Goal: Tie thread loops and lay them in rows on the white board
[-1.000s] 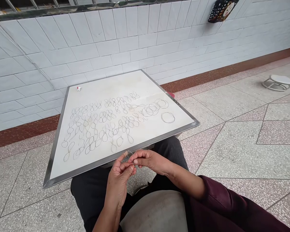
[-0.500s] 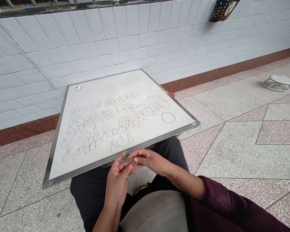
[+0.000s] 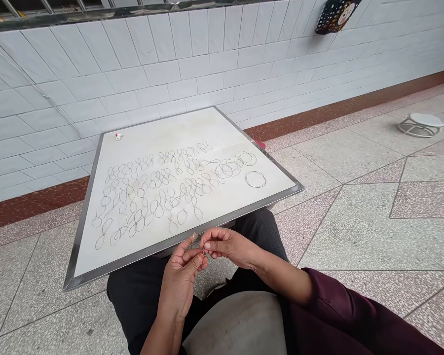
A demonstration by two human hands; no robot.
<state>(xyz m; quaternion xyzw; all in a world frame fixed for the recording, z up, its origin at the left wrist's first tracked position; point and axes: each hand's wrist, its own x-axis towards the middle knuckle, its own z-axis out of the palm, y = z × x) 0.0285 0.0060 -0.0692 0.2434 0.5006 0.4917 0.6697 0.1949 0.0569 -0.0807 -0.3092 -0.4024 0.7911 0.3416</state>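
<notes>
Over my lap, just off the table's front edge, my left hand (image 3: 183, 271) pinches a thin looped wire (image 3: 208, 265) between thumb and fingers. My right hand (image 3: 225, 246) touches it from the right, its thumb and fingertips closed on the same wire. Part of the loop shows above the fingertips and part hangs below; the middle is hidden by the fingers. On the white table (image 3: 177, 125) lie several rows of thin wires bent into figure-eight shapes (image 3: 197, 209). Round wire rings (image 3: 255, 179) lie toward the right side.
A small red and white object (image 3: 119, 136) sits at the table's back left corner. Behind the table stands a white tiled wall (image 3: 163, 74) with a dark patterned bag (image 3: 335, 17) hanging on it. A round white stool (image 3: 422, 123) is on the floor at far right.
The view has shifted slightly. Both hands keep nearly the same place and hold on the wire; the small loop above the fingertips has moved a little to the right.
</notes>
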